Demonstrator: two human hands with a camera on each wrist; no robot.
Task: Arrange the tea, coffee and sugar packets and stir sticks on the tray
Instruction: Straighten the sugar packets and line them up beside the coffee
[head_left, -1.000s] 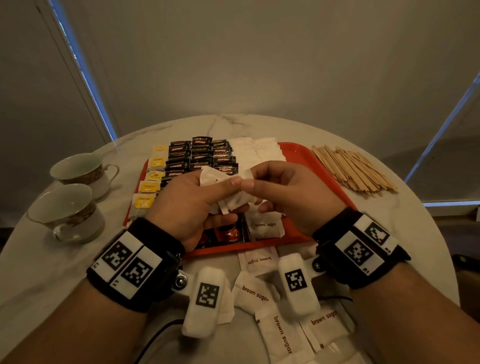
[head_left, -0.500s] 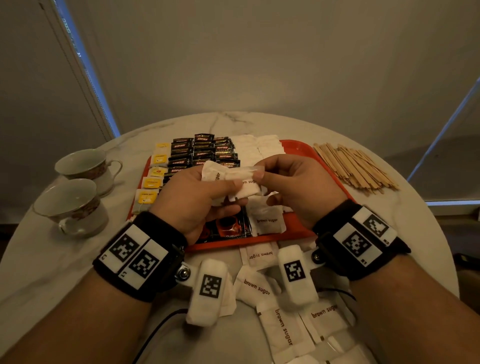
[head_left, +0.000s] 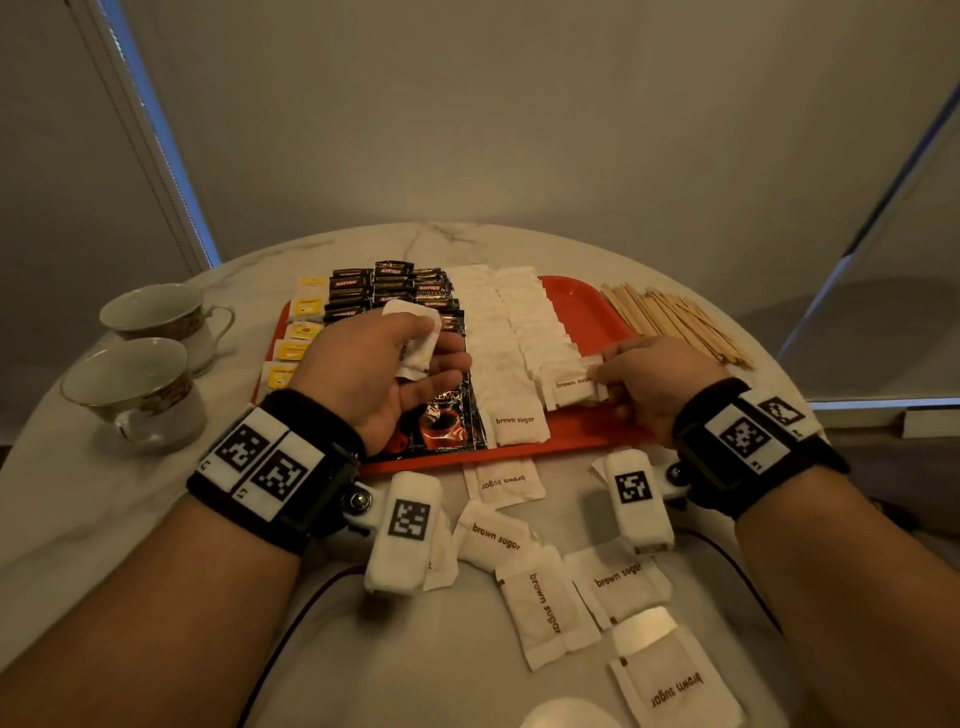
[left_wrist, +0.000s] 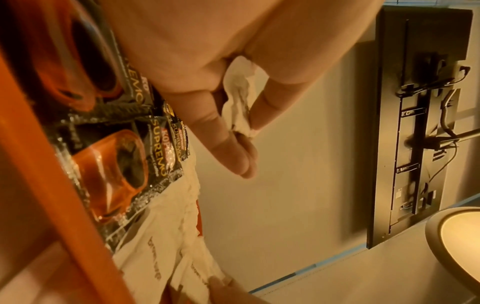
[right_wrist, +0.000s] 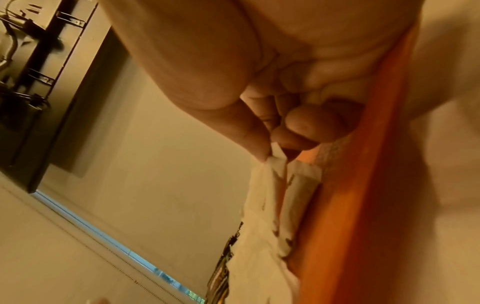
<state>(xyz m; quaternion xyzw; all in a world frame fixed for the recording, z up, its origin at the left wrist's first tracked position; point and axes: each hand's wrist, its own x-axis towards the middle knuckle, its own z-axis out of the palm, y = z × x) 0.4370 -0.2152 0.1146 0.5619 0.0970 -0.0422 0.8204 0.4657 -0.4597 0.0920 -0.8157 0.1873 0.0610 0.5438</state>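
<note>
A red tray (head_left: 587, 299) holds yellow tea packets (head_left: 304, 332), black coffee packets (head_left: 387, 288) and two rows of white brown-sugar packets (head_left: 498, 332). My left hand (head_left: 410, 358) hovers over the coffee and grips a small stack of sugar packets (head_left: 415, 338) (left_wrist: 237, 102) between thumb and fingers. My right hand (head_left: 605, 376) is low at the tray's right side, pinching the edge of a sugar packet (head_left: 569, 384) (right_wrist: 276, 162) at the near end of the right row. Wooden stir sticks (head_left: 675, 322) lie on the table beyond the tray's right edge.
Two teacups (head_left: 150, 317) (head_left: 130, 384) stand on the round marble table (head_left: 78, 519) left of the tray. Several loose brown-sugar packets (head_left: 540, 603) lie on the table between my wrists, near the front edge.
My hands have parted. The right hand took one packet from the stack and carried it down to the right sugar row; the left hand stays over the coffee with the rest.
</note>
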